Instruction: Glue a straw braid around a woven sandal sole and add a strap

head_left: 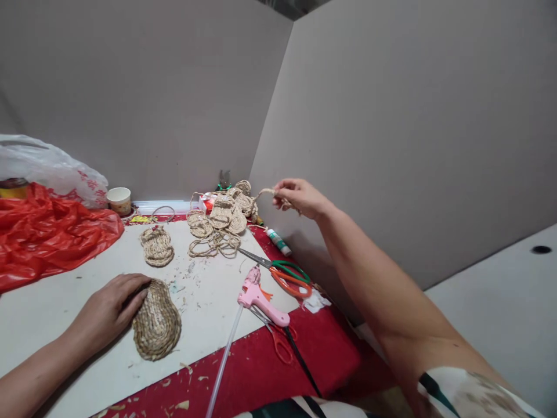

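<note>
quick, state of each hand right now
Left hand: touching the woven sole; whether it grips can't be told.
Right hand: closed, pinching a straw cord.

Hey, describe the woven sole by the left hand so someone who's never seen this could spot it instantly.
Find the pale sheet on the red cover. Towards its near side, the left hand rests at the edge of the woven sole. It's flat, narrower at the waist, and larger and darker than the little straw slipper beyond it.
</note>
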A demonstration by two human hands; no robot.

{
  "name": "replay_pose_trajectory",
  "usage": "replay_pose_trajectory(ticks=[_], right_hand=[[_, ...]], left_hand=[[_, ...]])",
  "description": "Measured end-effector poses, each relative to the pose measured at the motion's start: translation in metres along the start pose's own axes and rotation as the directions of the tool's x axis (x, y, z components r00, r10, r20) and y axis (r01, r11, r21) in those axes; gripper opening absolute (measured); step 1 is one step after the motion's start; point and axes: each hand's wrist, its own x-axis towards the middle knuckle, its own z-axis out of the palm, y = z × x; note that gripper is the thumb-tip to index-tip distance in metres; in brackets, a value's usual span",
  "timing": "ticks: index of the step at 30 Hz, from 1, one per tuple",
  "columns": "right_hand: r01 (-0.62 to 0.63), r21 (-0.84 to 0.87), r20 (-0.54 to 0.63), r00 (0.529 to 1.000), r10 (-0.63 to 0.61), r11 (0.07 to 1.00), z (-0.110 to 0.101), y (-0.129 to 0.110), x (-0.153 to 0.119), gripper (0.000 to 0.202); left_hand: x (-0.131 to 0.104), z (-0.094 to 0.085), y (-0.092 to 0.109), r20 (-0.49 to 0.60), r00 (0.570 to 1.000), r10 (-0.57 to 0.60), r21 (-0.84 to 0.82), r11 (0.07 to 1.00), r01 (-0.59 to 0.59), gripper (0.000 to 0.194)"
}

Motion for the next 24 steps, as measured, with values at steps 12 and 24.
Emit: replay_pose_trajectory(ticks=[12,24], right_hand=[[0.019,0.606,0.291,0.925,-0.244,0.795,0.074,-0.074,-0.049,0.025],[-0.177,0.614,0.691,0.592,-0.415,0.769,0.148,-0.103,-0.093,0.026]], left_hand=[[-0.005,-0.016,0.030,-0.435,0.885,-0.168,-0.216,0.973,0.079,0.029],[-0.009,-0.052,0.094,-0.142,0.910,-0.390,-0.715,0.676,0.178,0.023]])
